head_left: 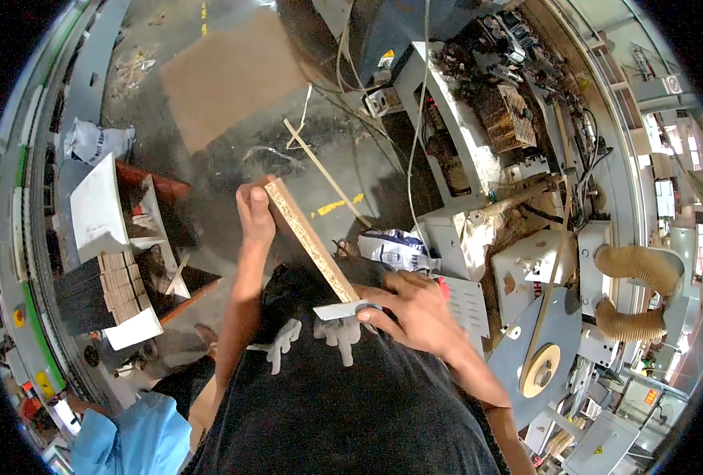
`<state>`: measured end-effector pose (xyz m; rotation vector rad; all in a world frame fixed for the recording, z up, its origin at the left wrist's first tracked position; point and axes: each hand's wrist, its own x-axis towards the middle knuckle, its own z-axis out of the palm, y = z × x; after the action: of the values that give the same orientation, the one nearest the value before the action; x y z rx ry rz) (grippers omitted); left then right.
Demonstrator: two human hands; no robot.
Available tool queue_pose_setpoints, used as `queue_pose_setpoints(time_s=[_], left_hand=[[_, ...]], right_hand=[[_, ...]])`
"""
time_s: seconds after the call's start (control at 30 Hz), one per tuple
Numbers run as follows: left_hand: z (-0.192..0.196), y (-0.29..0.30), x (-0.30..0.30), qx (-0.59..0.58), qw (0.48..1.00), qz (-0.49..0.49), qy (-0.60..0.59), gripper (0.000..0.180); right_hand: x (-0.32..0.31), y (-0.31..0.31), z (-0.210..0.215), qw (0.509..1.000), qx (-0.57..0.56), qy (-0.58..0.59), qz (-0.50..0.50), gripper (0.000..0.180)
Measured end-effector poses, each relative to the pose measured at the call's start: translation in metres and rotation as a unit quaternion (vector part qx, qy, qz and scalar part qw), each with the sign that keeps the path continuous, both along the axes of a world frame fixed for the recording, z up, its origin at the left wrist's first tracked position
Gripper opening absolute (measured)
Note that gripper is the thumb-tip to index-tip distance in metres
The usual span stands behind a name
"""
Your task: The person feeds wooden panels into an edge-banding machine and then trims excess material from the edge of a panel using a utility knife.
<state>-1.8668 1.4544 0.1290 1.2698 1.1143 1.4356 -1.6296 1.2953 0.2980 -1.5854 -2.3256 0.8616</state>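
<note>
My left hand is closed around the far end of a narrow particle board piece, its speckled raw edge facing up. The board slants from there down toward my right hand. In my right hand is a flat grey metal blade, gripped between thumb and fingers. The blade lies across the near end of the board and seems to touch it. A red bit shows beyond my right knuckles; whether it belongs to the blade I cannot tell.
At right stands an open machine with a reel and ribbed hoses. A brown sheet and thin strips lie on the floor. Stacked boards stand at left. Another person in blue is at lower left.
</note>
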Motion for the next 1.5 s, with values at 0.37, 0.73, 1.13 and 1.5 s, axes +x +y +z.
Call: queue_pose_setpoints(time_s=[0.37,0.73,1.13,1.5], left_hand=[[0.018,-0.003,0.005,0.005,0.996,-0.081,0.023,0.083],[0.028,0.002,0.012,-0.024,0.994,-0.110,-0.012,0.080],[0.028,0.002,0.019,-0.009,0.992,-0.129,0.003,0.079],[0.028,0.002,0.013,-0.031,0.984,-0.166,0.059,0.084]], right_hand=[[-0.006,0.008,-0.009,0.999,0.006,0.034,-0.022,0.032],[0.010,0.007,-0.017,0.996,0.024,0.076,0.029,0.028],[0.001,0.012,-0.016,0.995,0.004,0.098,-0.020,0.028],[-0.002,0.029,-0.018,0.998,0.019,0.050,-0.021,0.033]])
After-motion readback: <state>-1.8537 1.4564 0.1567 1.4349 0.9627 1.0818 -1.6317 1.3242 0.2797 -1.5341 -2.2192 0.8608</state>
